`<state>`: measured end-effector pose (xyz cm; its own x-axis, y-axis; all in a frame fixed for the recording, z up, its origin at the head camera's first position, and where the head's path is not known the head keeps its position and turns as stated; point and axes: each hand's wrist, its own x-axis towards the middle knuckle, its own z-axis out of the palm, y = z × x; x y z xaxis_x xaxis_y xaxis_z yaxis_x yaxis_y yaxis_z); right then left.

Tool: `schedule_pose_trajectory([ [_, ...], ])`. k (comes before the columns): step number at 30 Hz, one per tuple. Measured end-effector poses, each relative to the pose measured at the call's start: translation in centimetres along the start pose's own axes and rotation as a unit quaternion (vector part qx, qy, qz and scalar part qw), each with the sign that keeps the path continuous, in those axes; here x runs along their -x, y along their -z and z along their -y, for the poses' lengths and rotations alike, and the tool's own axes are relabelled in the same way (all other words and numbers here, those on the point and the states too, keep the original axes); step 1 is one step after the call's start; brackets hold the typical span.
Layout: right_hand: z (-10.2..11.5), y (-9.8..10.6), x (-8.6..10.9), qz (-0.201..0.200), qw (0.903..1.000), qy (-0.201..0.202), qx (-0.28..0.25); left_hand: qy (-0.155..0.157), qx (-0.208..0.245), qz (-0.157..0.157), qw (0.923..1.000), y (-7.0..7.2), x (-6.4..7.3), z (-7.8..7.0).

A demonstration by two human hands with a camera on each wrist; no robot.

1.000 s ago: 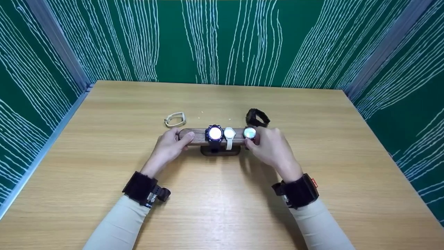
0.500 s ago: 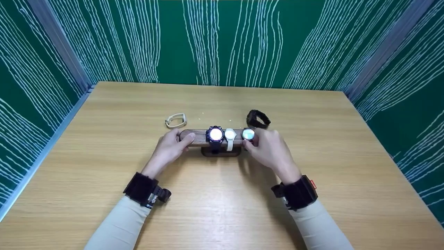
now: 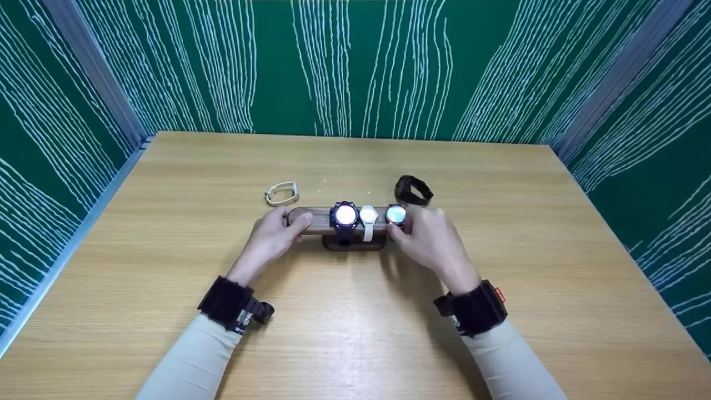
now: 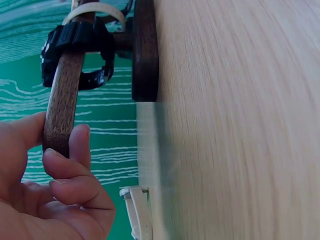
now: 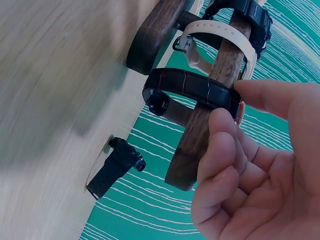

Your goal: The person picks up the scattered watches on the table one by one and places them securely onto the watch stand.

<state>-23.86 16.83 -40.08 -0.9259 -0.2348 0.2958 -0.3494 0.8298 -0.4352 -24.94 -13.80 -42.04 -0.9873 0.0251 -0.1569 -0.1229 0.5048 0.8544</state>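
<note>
A dark wooden watch stand [image 3: 316, 220] has a long raised bar over a smaller base. My left hand [image 3: 273, 229] pinches the bar's left end, thumb on top and fingers curled beneath. At the other end, my right hand [image 3: 436, 236] pinches a watch with a dark leather strap [image 5: 192, 86] by its case, and the strap loops round the bar. Left of it on the bar sit a white watch [image 3: 367, 215] and, beside that, a chunky black watch [image 3: 344, 214]. In the right wrist view, the bar's bare end [image 5: 185, 160] sticks out past the leather strap.
Behind the stand, a pale wristband [image 3: 282, 193] lies on the wooden table [image 3: 355, 333] at the left. A black watch [image 3: 412, 190] lies behind my right hand. Green walls with white streaks [image 3: 278, 66] rise along the table's back and sides.
My right hand has slid the leather-strap watch slightly left along the bar, closer to the white watch. My left hand keeps its hold on the bar's end.
</note>
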Motion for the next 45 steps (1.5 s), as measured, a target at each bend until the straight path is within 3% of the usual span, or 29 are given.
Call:
schedule_pose_trajectory([
  [7, 0.06, -0.13, -0.06, -0.003, 1.0000, 0.000, 0.002, -0.003, 0.000, 0.003, 1.0000, 0.03, -0.03, 0.17],
  [15, -0.34, -0.52, -0.11, -0.033, 0.9990, 0.027, 0.011, -0.010, -0.016, -0.010, 0.9998, -0.14, -0.17, 0.15],
  [45, 0.36, -0.81, -0.04, -0.035, 0.9987, 0.034, 0.017, -0.012, 0.012, 0.002, 0.9999, -0.05, -0.19, 0.23],
])
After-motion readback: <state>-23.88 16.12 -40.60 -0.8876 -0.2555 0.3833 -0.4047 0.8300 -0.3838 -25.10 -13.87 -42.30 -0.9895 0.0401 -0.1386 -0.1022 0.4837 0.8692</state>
